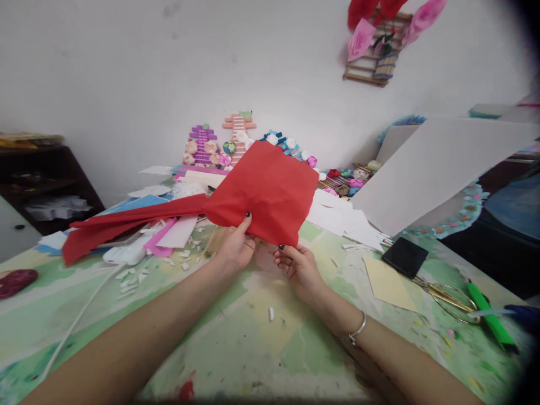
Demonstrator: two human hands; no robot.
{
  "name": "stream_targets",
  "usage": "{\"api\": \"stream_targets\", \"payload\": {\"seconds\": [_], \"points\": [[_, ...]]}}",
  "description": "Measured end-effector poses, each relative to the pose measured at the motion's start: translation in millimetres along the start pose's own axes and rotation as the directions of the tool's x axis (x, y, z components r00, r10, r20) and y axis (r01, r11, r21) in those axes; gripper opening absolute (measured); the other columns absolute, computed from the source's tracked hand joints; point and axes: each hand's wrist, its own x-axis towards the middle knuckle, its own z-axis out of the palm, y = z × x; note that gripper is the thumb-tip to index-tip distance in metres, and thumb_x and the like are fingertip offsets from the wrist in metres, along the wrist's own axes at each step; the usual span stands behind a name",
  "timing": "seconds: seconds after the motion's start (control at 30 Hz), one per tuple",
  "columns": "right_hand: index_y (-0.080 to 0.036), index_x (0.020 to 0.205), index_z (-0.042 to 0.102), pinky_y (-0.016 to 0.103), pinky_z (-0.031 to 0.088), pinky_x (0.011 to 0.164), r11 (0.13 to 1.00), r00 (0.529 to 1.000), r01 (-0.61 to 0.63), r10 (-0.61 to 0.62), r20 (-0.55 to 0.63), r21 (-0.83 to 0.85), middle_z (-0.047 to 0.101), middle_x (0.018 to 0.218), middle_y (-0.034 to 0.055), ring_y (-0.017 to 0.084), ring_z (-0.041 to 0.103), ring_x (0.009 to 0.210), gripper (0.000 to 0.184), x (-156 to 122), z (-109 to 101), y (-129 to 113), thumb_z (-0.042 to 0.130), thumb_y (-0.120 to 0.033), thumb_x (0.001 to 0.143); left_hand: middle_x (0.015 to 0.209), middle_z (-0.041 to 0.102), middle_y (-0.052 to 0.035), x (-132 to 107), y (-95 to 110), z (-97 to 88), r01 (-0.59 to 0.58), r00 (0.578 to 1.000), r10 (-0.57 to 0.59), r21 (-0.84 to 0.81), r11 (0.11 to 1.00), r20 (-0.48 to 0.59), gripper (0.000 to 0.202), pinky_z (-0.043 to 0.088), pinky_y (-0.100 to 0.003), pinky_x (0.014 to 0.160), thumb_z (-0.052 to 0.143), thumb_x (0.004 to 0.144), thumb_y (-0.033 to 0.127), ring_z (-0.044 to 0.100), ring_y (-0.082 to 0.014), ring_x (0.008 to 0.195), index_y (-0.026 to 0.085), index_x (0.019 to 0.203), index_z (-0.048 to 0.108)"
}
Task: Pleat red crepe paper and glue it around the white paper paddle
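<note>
A large sheet of red crepe paper [261, 191] is lifted above the table, its wide part facing me and a long twisted tail [126, 222] trailing to the left. My left hand [234, 247] pinches the sheet's lower edge with the thumb on the front. Just to the right, my right hand [297, 267] grips the same lower edge from below, fingers curled. A silver bracelet [356, 332] sits on my right wrist.
The green-painted table [236, 343] holds white paper scraps [135, 275], pink strips [158, 239], a black phone [405, 257], a yellow card [388, 284], gold scissors [449, 295] and a green tool [489, 318]. White sheets [439, 163] lean at the right. Paper-flower crafts [236, 143] line the wall.
</note>
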Motion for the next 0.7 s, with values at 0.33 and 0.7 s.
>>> {"api": "stream_targets", "payload": {"seconds": [0.33,0.7], "points": [[-0.014,0.066,0.066,0.023,0.045,0.054,0.996,1.000,0.004,-0.006,-0.020,-0.085,0.069,0.062,0.0057,0.012,0.060,0.052,0.013,2.0,-2.9,-4.5,0.073,-0.023,0.059,0.104,0.073,-0.0130,8.4,7.7,-2.2,-0.004,1.000,0.004,0.011,1.000,-0.003,0.025,0.061,-0.032,0.083,0.052,0.095,0.013,0.072,-0.0165,0.082,0.012,0.118,0.062],[-0.021,0.076,0.064,0.025,0.045,0.058,0.989,0.979,0.145,-0.139,-0.152,0.033,0.070,0.077,0.0003,0.015,0.062,0.068,0.018,7.2,-2.1,-11.3,0.071,-0.031,0.062,0.109,0.072,-0.0117,9.4,4.6,-5.1,-0.031,0.999,0.031,-0.014,0.999,-0.014,0.029,0.061,-0.030,0.084,0.055,0.091,0.007,0.072,-0.0167,0.084,0.013,0.117,0.064]]}}
